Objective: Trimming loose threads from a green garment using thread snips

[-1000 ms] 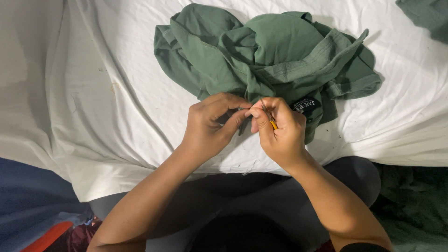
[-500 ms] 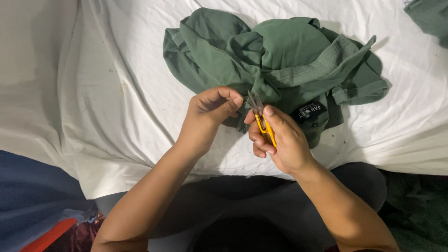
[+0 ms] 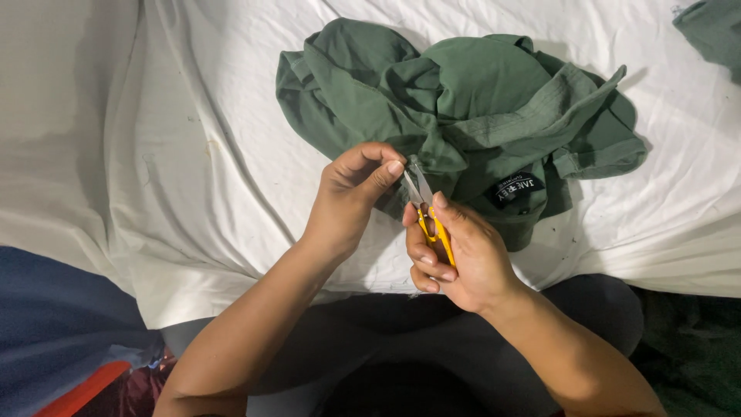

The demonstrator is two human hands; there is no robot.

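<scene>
1. The thread snips [image 3: 426, 205], small with yellow handles and short metal blades, sit just below the middle of the view, upright, with the blade tips pointing toward 12 o'clock.
2. The right hand [image 3: 459, 255] grips the yellow handles; its fingers [image 3: 428, 262] are curled tight around them and the thumb lies along the top, so this hand is clamped on the snips.
3. The left hand [image 3: 351, 189] is at 9 o'clock from the blades, just beside them. Its thumb and forefinger are pressed together at the tips right at the blades; whether they pinch a thread or a bit of fabric is too small to tell.
4. At 12 o'clock from both hands lies a crumpled green garment [image 3: 463, 100], bunched in folds, its lower edge reaching down to the blade tips.
5. A small black label [image 3: 515, 188] with light lettering shows on the garment at 2 o'clock from the right hand, near it.
6. The garment rests on a wrinkled white sheet [image 3: 193, 154] that covers the surface and spreads out to the left and right.
7. At 1 o'clock, in the far corner, the edge of another green cloth [image 3: 714, 31] shows, well apart from the hands.
8. At 7 o'clock, beyond the sheet's edge, is blue fabric [image 3: 54, 324] with an orange strip [image 3: 81, 390] below it.
9. The person's dark-clothed lap [image 3: 386, 340] fills the lower middle beneath both forearms.
</scene>
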